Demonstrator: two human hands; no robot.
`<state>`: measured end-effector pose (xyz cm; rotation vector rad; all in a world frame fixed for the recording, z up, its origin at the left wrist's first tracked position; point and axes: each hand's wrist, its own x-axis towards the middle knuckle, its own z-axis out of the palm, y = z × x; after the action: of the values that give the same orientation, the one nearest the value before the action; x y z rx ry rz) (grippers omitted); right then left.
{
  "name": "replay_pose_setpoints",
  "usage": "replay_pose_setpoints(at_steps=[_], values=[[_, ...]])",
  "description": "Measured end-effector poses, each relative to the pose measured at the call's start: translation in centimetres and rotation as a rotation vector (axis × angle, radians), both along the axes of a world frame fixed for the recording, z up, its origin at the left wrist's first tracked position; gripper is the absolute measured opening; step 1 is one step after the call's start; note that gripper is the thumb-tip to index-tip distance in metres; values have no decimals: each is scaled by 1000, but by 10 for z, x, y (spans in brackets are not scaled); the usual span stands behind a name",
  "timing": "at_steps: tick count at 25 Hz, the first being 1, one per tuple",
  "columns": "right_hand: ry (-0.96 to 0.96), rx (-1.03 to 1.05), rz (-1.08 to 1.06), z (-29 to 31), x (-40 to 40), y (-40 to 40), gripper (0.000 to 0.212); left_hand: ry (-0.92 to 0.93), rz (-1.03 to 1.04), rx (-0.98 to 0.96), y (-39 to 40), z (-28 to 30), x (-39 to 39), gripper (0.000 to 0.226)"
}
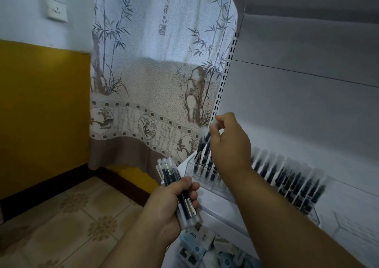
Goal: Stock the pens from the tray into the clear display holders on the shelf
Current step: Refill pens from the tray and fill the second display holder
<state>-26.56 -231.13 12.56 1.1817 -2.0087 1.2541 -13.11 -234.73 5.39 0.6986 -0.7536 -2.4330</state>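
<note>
My left hand [174, 204] grips a bundle of several dark pens with clear caps [171, 173], held upright in front of the shelf edge. My right hand [229, 142] is raised over the left clear display holder [189, 170] and pinches the clear top of one pen [207, 137] that slants down into the holder among other dark pens. To the right, a second clear holder [313, 214] is filled with several rows of pens. My right forearm hides the middle of the holders. No tray is visible.
The white shelf [348, 204] carries the holders, with a slotted upright [222, 83] at its left corner. Small boxed items [196, 245] lie on the lower shelf. A patterned curtain [153, 72] hangs behind; tiled floor [71, 216] is at the left.
</note>
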Motion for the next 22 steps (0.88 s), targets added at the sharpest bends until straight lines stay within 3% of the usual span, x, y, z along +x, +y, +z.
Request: replay_pose_setpoints(at_steps=[3, 7, 12, 14, 17, 19, 22], values=[[106, 151, 31, 9, -3, -5, 3, 23, -9, 2, 2, 3, 0, 19], [-12, 348, 52, 1, 1, -7, 5, 64, -21, -8, 3, 6, 1, 25], [42, 362, -67, 12, 17, -2, 16, 87, -53, -32, 4, 6, 7, 26], [-111, 389, 87, 13, 24, 2, 18, 96, -85, -47, 6, 8, 8, 24], [-585, 571, 397, 9, 33, 9, 12, 109, -133, -58, 10, 9, 8, 22], [-670, 528, 423, 6, 30, 13, 4, 120, -154, -62, 14, 11, 8, 22], [-652, 396, 366, 7, 24, 20, 3, 128, -148, -49, 18, 14, 9, 18]])
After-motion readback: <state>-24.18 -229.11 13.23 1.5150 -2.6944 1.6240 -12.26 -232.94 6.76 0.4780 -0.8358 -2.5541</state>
